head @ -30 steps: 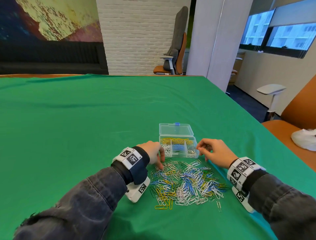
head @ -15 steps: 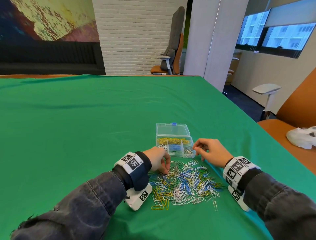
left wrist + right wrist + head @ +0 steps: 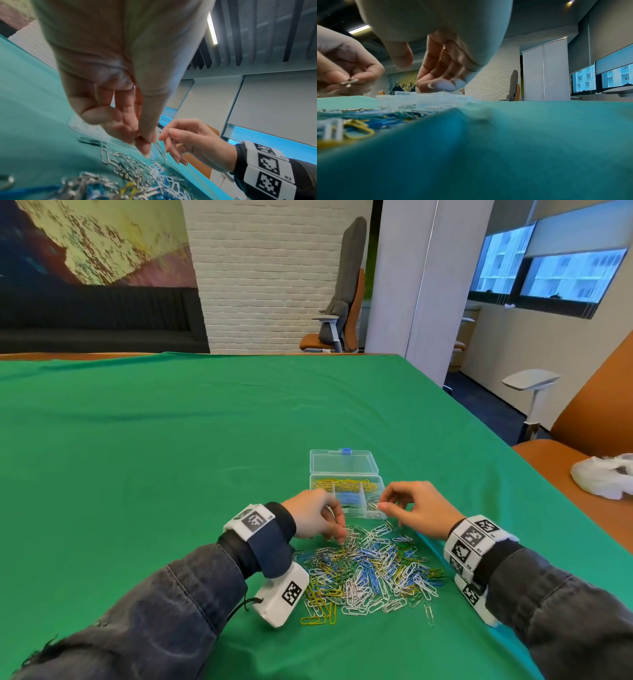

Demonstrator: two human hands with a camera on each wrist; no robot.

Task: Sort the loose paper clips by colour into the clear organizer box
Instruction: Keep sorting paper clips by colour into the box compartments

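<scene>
A loose pile of paper clips [image 3: 370, 570], yellow, blue, white, green and silver, lies on the green cloth in front of me. Beyond it stands the clear organizer box [image 3: 343, 463] with its lid open. It holds yellow clips at the back, blue in the middle and silver at the right. My left hand [image 3: 339, 537] is at the pile's far left edge, and in the left wrist view it [image 3: 144, 138] pinches a silver clip [image 3: 160, 150] between thumb and fingers. My right hand [image 3: 385, 506] hovers over the box's right front compartment. Seen from the right wrist, its thumb and fingers [image 3: 436, 84] are apart with nothing between them.
The green cloth [image 3: 171, 474] covers a wide table whose right edge runs close to my right forearm. An orange chair with a white crumpled bag [image 3: 606, 477] stands beyond that edge. An office chair and a white pillar are behind the table.
My left hand's fingertips have closed on a clip at the pile's far edge. My right hand has shifted slightly left, over the box's right compartment.
</scene>
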